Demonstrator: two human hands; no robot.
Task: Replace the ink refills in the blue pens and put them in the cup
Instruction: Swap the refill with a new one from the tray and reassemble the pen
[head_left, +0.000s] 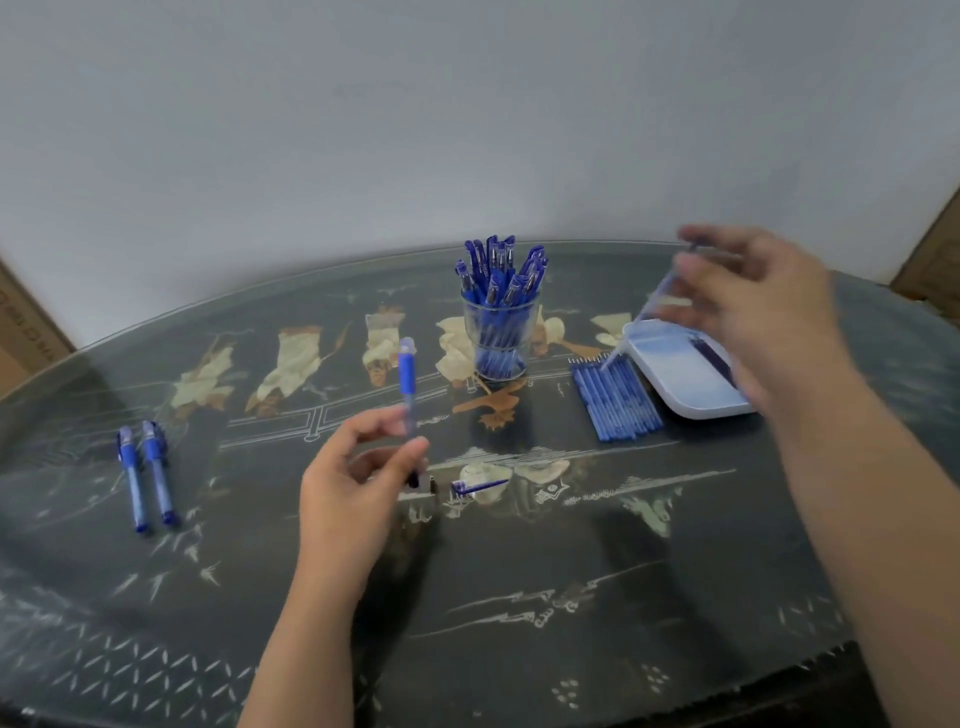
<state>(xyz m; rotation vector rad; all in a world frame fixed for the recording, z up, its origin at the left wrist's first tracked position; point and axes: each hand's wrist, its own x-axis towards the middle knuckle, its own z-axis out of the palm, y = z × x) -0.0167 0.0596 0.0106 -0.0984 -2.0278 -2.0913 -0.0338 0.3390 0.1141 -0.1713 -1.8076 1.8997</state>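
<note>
Pen barrel (407, 387) stands nearly upright in my left hand (358, 478), thumb and fingertips pinching its lower end, its blue grip and pale tip pointing up. That hand hovers over the middle of the table (519, 597).

My right hand (753, 312) is raised at about 2 o'clock and blurred. Its thumb and fingers pinch the upper end of a thin refill (641, 317), which slants down to the left, its lower tip just over the row of refills (615, 400). I cannot tell whether the tip touches them.

That row lies flat on the table at 2 o'clock, the refills side by side. Just beside it, on its 3 o'clock side, sits a shallow white tray (675, 400).

The cup (501, 332), clear glass, stands at 12 o'clock, packed with blue pens, caps up.

At 9 o'clock two pens (148, 478) lie side by side, well apart from everything else.

A blue cap (478, 487) lies on the table just to the 3 o'clock side of my left hand, with a small dark piece between them that is too blurred to make out.
</note>
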